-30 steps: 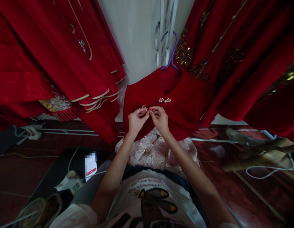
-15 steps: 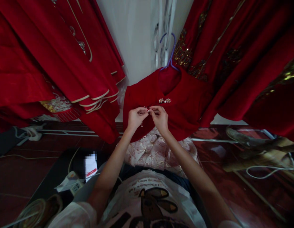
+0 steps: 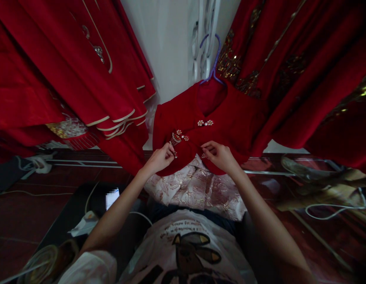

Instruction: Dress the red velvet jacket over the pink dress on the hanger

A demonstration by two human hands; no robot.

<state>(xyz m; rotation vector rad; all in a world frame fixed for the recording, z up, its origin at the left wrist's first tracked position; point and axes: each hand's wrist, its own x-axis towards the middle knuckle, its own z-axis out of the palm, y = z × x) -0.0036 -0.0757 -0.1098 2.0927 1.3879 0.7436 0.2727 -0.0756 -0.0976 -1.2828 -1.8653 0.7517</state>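
Observation:
A short red jacket [image 3: 236, 114] hangs in front of me on a purple hanger [image 3: 213, 73]. At its neck a beaded clasp [image 3: 205, 123] joins the two front edges. Lower, the fronts part, and a beaded brooch with fringe [image 3: 176, 137] sits on the left one. My left hand [image 3: 161, 158] is closed in a pinch on the left front, beside a small beaded clasp half [image 3: 175, 154]. My right hand [image 3: 221, 156] pinches the right front edge, next to another clasp half [image 3: 204, 155]. The fingers partly hide both small pieces.
Red garments [image 3: 109, 90] with pale piping hang at left, sequinned red ones [image 3: 289, 79] at right. Pale pink brocade fabric [image 3: 195, 187] lies under the jacket, over my lap. A phone [image 3: 112, 198] and a lidded cup [image 3: 38, 266] are at lower left. Behind stands a white metal frame [image 3: 211, 23].
My hands were together at the middle clasp, below the neck. They have moved apart and down to the lower front edges. The fringed brooch has come into view.

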